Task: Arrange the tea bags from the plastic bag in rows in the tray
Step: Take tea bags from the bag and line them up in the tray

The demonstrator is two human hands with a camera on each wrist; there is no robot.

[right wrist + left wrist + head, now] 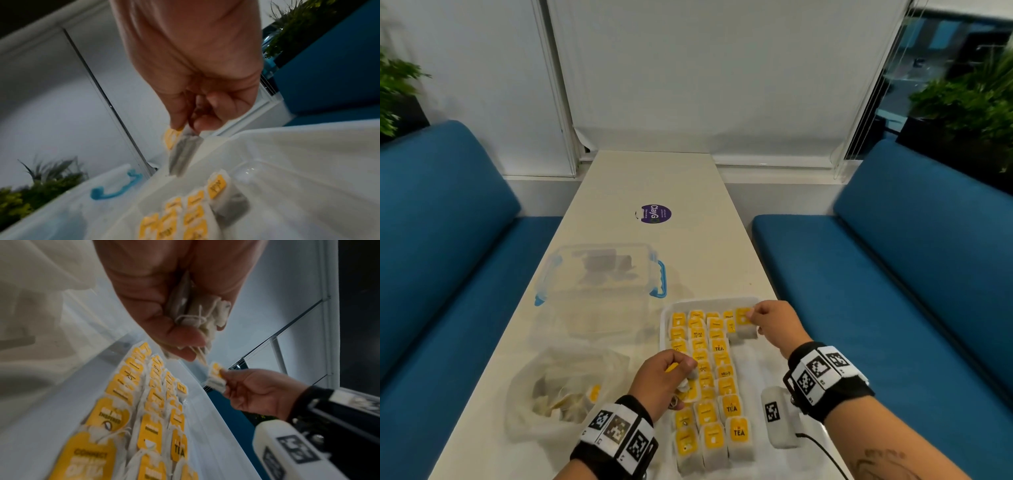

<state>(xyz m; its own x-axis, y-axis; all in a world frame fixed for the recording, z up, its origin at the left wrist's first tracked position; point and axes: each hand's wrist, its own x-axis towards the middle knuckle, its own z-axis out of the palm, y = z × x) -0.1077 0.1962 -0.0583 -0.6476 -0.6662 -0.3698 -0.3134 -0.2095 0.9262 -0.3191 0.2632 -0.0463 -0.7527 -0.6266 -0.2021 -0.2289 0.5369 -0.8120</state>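
Head view showed a long white table [654, 178] running between two blue benches [441, 240], with white blinds [705, 68] behind and potted plants [969, 99] at the corners. On the table's left half sat a clear lidded container [599, 274] with blue clasps, and nearer the person a crumpled plastic bag [558, 387] lay open with several tea bags [561, 401] inside it. Just right of these stood the white tray [756, 370], its left part filled with three rows of tea bags (yellow tags up) [714, 380], and a fourth row had begun at the far edge. A round purple sticker [656, 213] lay further up the table.

Each wrist wore a black band with printed square markers. The left hand [662, 378] hovered over the tray's near-left rows, its fingers curled around a small bunch of tea bags [197, 311] whose strings dangled below the fist in the left wrist view. The right hand [779, 323] reached to the tray's far right corner, thumb and forefinger pinching a single tea bag [180, 151] by its top beside the yellow tag; the right wrist view showed its lower edge at the tray floor, next to the fourth row's first bag [224, 194].
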